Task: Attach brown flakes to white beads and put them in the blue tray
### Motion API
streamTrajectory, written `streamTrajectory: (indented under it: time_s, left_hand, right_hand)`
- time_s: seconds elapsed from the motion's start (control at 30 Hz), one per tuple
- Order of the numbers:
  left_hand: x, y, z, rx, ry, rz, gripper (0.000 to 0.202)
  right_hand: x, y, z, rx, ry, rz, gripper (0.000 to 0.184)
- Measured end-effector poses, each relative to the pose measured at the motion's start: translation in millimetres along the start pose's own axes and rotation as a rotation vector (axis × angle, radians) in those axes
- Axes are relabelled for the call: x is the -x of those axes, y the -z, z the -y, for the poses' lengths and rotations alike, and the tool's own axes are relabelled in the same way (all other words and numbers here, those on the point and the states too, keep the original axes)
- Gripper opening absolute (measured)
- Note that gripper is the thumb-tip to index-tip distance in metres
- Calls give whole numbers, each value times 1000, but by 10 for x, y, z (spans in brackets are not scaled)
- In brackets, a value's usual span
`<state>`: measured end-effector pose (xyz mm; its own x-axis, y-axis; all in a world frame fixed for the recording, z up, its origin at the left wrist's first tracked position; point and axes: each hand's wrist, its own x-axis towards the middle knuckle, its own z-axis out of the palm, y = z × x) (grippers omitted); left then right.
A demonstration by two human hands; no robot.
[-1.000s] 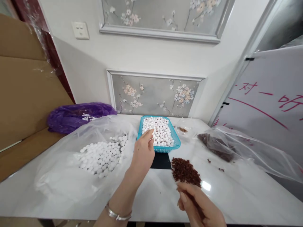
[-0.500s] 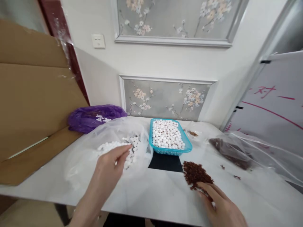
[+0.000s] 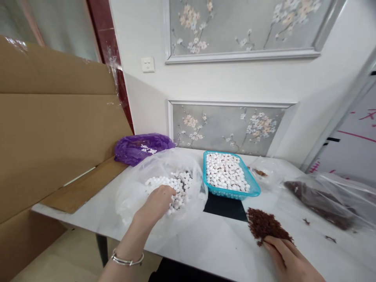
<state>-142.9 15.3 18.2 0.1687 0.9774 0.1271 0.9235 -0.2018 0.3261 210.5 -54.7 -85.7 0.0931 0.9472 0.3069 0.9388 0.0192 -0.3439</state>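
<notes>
My left hand (image 3: pixel 158 201) reaches into a translucent plastic bag (image 3: pixel 129 196) of small white balls (image 3: pixel 164 182), its fingers closed among them; whether a ball is between the fingertips is hidden. At the right, my right hand (image 3: pixel 286 254) has thumb and fingers pinched at the near edge of a pile of small reddish-brown pieces (image 3: pixel 267 225). Anything inside that pinch is too small to make out. Between and beyond the hands, a blue plastic basket (image 3: pixel 249 192) is filled with white balls, with brown bits showing among them.
A purple bag (image 3: pixel 126 150) with white pieces lies at the back left beside an open cardboard box (image 3: pixel 58 129). A black flat piece (image 3: pixel 225 207) lies before the basket. Clear bag of brown material (image 3: pixel 320 201) rests at the right, near a small bag (image 3: pixel 268 168).
The view has swung left, so things appear further right. My left hand has lowered into the white balls and its fingers have closed. My right hand stays at the brown pile, fingers pinched together.
</notes>
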Motion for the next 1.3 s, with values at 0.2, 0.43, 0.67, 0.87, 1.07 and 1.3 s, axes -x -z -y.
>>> streamTrajectory:
  time_s: [0.2,0.43,0.67,0.87,1.07,1.3]
  left_hand:
    - [-80,-66,-61,35,-35,-27,25]
    - [22,104,-347,233,-104,-221,26]
    - [357,-198,-997,1304,43,36,21]
    - [342,-641,-1214,1691,327,268,24]
    - [254,-835,-1177,1801,425,316,20]
    - [310,-940,-1104,1906,514,323,22]
  right_hand:
    - [6,-59,25,43,-37,-68,27]
    - [36,-212,-13,45,-58,-220,28]
    - [-3,-284,-9,-150,26,-397,28]
    - [-86,-124,173,-451,0,-354,17]
    - [-68,13,340,-544,-42,-278,18]
    - [11,191,746,-1142,-51,-4,13]
